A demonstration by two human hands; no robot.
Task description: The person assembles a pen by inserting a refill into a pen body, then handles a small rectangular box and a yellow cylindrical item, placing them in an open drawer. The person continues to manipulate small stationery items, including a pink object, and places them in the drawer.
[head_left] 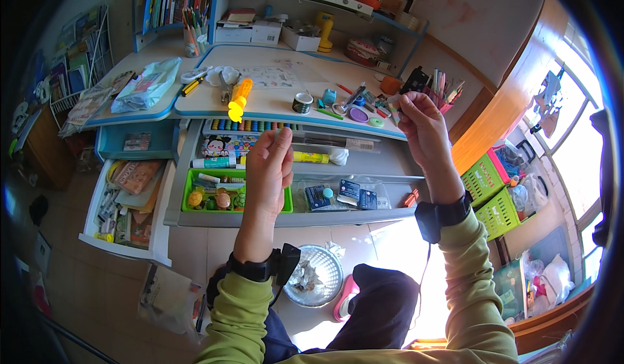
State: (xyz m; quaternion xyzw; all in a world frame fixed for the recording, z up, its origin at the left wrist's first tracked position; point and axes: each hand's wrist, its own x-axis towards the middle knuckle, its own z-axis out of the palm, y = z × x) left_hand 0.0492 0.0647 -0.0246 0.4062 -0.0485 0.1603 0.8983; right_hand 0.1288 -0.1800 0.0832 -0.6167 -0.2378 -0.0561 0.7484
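Observation:
My left hand (268, 169) is raised over the open desk drawer (364, 220), thumb and fingers pressed together; anything between them is too small to name. Held higher near the desk's right front edge, my right hand (424, 129) is also closed in a pinch, and what it grips cannot be made out. Beneath my left hand in the drawer lies a green tray (286, 201) of small toys. A clear plastic case (383, 198) with dark blue packets sits to its right. Behind the hands on the desktop are a small round jar (302, 103) and a purple disc (357, 115).
Yellow-orange plastic tool (240, 97) lies on the desk's front edge, by scissors (227, 78). A lower white drawer (123, 247) stands open at left. The waste basket (316, 279) is on the floor between my legs. Green crates (497, 214) stand at right.

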